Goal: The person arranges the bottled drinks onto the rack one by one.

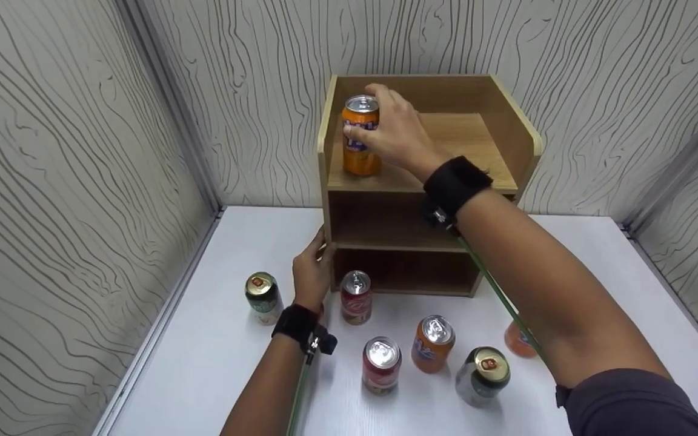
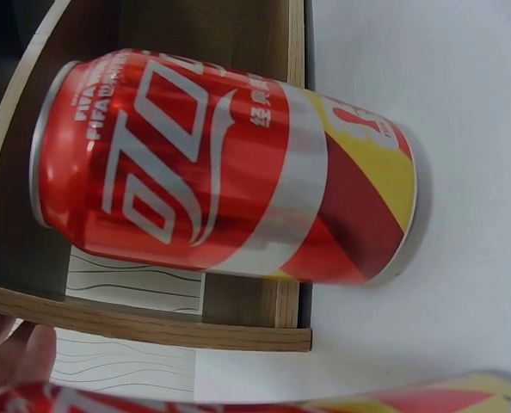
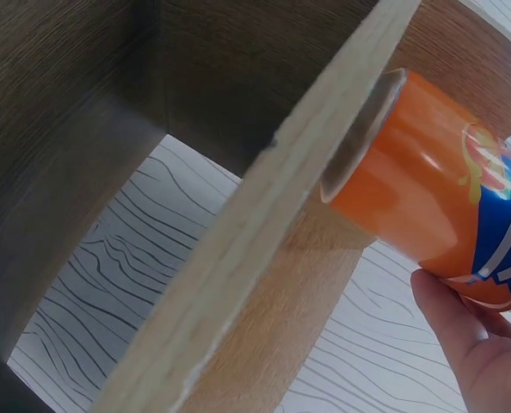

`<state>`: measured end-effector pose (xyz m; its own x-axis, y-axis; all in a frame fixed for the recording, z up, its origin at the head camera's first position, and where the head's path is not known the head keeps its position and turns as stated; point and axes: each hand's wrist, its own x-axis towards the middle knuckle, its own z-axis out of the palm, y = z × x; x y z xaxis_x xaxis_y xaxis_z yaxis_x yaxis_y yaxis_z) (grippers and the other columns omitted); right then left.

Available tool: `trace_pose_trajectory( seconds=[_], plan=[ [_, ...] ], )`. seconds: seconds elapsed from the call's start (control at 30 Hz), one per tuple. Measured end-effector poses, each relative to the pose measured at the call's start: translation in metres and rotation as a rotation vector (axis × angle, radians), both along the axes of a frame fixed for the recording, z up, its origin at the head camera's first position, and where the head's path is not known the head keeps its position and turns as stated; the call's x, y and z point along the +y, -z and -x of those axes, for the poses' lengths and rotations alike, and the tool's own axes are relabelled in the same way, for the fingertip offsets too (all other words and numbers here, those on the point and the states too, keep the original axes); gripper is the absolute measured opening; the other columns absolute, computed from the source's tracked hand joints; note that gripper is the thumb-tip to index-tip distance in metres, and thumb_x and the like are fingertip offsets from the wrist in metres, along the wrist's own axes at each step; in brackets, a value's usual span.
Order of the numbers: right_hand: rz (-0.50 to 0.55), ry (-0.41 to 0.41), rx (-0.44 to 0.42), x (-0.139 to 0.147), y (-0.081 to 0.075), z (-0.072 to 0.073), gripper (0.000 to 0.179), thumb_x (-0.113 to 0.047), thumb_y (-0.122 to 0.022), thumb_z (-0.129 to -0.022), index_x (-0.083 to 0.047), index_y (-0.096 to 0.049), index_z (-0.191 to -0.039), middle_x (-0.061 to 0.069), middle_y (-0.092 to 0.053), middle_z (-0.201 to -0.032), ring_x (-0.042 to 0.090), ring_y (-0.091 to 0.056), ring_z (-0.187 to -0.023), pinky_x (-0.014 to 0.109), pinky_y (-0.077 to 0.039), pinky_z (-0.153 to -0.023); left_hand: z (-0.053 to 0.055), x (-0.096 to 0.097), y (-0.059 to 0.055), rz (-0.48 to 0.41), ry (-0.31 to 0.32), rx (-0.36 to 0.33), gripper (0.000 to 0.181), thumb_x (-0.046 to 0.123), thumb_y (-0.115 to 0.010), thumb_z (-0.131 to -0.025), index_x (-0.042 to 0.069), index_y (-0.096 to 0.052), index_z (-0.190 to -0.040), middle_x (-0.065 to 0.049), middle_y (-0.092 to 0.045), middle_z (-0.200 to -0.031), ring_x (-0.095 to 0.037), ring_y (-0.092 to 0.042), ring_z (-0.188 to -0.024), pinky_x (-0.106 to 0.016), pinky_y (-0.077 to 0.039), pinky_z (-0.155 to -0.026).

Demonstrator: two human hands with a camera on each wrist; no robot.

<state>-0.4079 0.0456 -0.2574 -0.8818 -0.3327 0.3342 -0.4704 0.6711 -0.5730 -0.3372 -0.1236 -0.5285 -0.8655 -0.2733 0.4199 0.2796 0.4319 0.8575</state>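
On the left of the top shelf, my right hand (image 1: 394,130) grips an orange soda can (image 1: 361,160), thumb across its front and fingers around the far side. The can looks upright in the head view. In the right wrist view the orange can (image 3: 427,172) shows its base just beyond the shelf's front edge, thumb (image 3: 449,323) against its side. My left hand (image 1: 312,275) touches the left side panel of the wooden shelf (image 1: 325,206), fingers extended along it. Close by stands a red cola can (image 1: 356,300), large in the left wrist view; another red can (image 2: 238,407) shows at that view's lower edge.
A green-and-gold can (image 1: 263,300) stands left of my left hand. Toward the front are a red can (image 1: 382,369), an orange can (image 1: 431,348) and a dark can with gold top (image 1: 482,378). Another orange can (image 1: 520,340) is partly behind my right arm. Patterned walls (image 1: 252,91) surround the table.
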Motion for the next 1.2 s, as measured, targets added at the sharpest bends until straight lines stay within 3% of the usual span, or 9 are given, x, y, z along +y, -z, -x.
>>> trace_pose_trajectory(
  seconds=[0.2, 0.47, 0.67, 0.93, 1.2],
  plan=[
    [-0.020, -0.036, 0.008, 0.007, 0.000, -0.001, 0.085, -0.043, -0.076, -0.097, -0.009, -0.032, -0.161, 0.016, -0.047, -0.154, 0.030, -0.054, -0.140, 0.044, -0.053, -0.117, 0.001, 0.000, 0.000, 0.010, 0.004, -0.019, 0.047, 0.021, -0.067, -0.103, 0.010, -0.060, -0.148, -0.017, -0.073, -0.135, -0.033, -0.073, -0.123, -0.042, -0.062, -0.103],
    [-0.092, -0.035, 0.087, 0.032, -0.007, -0.013, 0.088, -0.048, -0.074, -0.096, -0.007, -0.031, -0.162, 0.018, -0.040, -0.162, 0.035, -0.042, -0.152, 0.052, -0.037, -0.129, 0.003, 0.001, -0.001, -0.024, 0.012, -0.026, 0.047, 0.022, -0.068, -0.103, 0.010, -0.060, -0.148, -0.019, -0.072, -0.135, -0.037, -0.074, -0.118, -0.042, -0.064, -0.100],
    [-0.138, -0.032, 0.145, 0.060, -0.008, -0.026, 0.087, -0.047, -0.074, -0.096, -0.006, -0.033, -0.161, 0.019, -0.043, -0.160, 0.037, -0.045, -0.149, 0.055, -0.039, -0.127, 0.004, 0.000, 0.000, 0.002, 0.001, -0.014, 0.048, 0.024, -0.067, -0.103, 0.008, -0.060, -0.148, -0.019, -0.071, -0.135, -0.036, -0.074, -0.119, -0.043, -0.063, -0.101],
    [-0.171, 0.002, 0.197, 0.097, 0.003, -0.040, 0.085, -0.051, -0.074, -0.095, -0.006, -0.038, -0.159, 0.020, -0.047, -0.158, 0.041, -0.049, -0.144, 0.063, -0.040, -0.122, 0.004, 0.001, 0.000, -0.022, 0.020, -0.013, 0.048, 0.022, -0.067, -0.103, 0.006, -0.060, -0.148, -0.020, -0.072, -0.135, -0.035, -0.072, -0.122, -0.042, -0.062, -0.104],
    [-0.167, 0.004, 0.228, 0.114, 0.011, -0.048, 0.080, -0.044, -0.075, -0.096, -0.004, -0.042, -0.156, 0.021, -0.049, -0.156, 0.042, -0.050, -0.143, 0.061, -0.043, -0.120, 0.003, 0.000, 0.001, 0.007, 0.007, 0.001, 0.048, 0.020, -0.067, -0.104, 0.005, -0.058, -0.149, -0.019, -0.070, -0.138, -0.033, -0.071, -0.126, -0.042, -0.062, -0.104]
  ],
)
